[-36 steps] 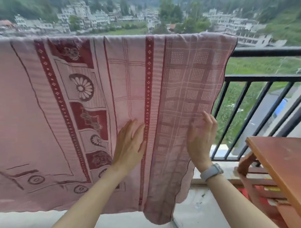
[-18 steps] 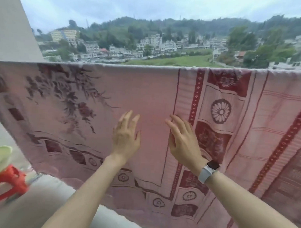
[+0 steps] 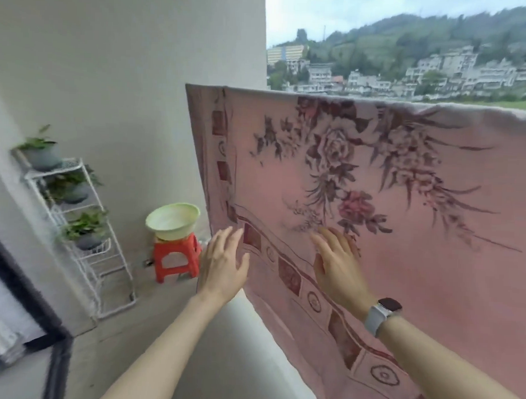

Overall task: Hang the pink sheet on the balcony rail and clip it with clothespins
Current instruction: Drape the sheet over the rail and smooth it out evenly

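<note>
Pink sheet (image 3: 403,234) walls off everything from 12 to 4 o'clock, hanging from top edge to near floor. Both hands flat-open vs it: left hand (image 3: 222,266) at its left edge, right hand (image 3: 338,266) on the cloth. Free lane at 9–10: bare floor (image 3: 168,324). Blockers there: red stool (image 3: 176,260) w/ basin (image 3: 173,221), plant rack (image 3: 84,232) along wall (image 3: 126,75).
</note>
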